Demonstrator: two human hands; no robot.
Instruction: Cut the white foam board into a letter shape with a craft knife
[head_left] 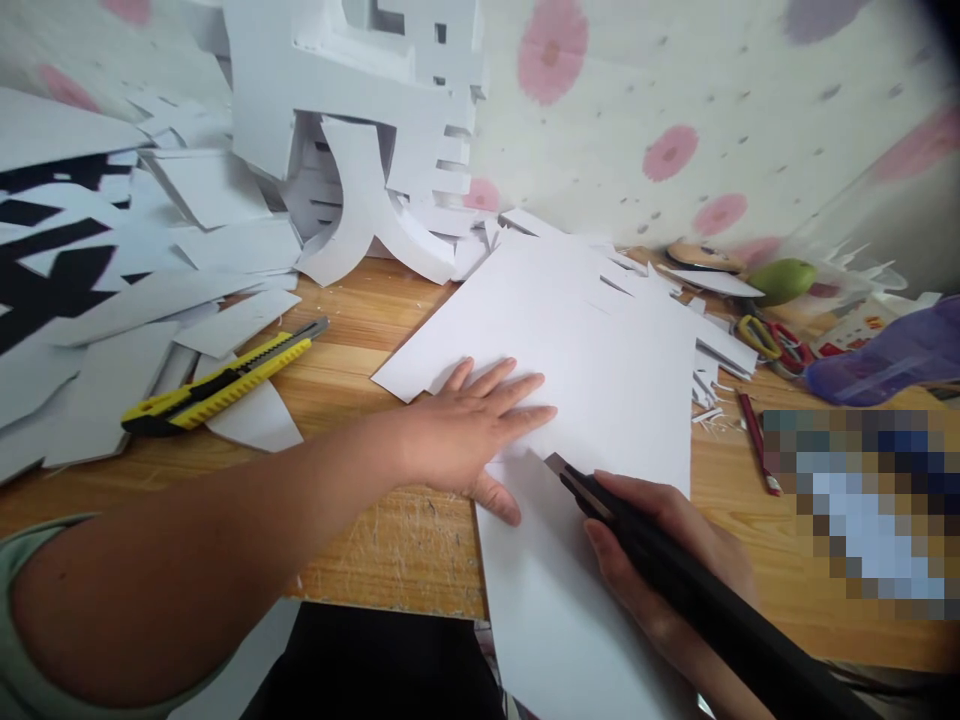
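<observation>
White foam sheet (570, 350) lies on the wooden desk (390, 540); left hand (469, 425), fingers spread, pins it just beside the blade of the black utility knife (675, 570) (right hand (667, 560) wrapped round it). A slip could nick that thumb.

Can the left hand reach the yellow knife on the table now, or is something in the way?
Probably yes. The yellow knife lies uncovered on scraps of white sheet, left of the left hand, with only bare table between them. But this hand presses flat on the white sheet and must first let go.
</observation>
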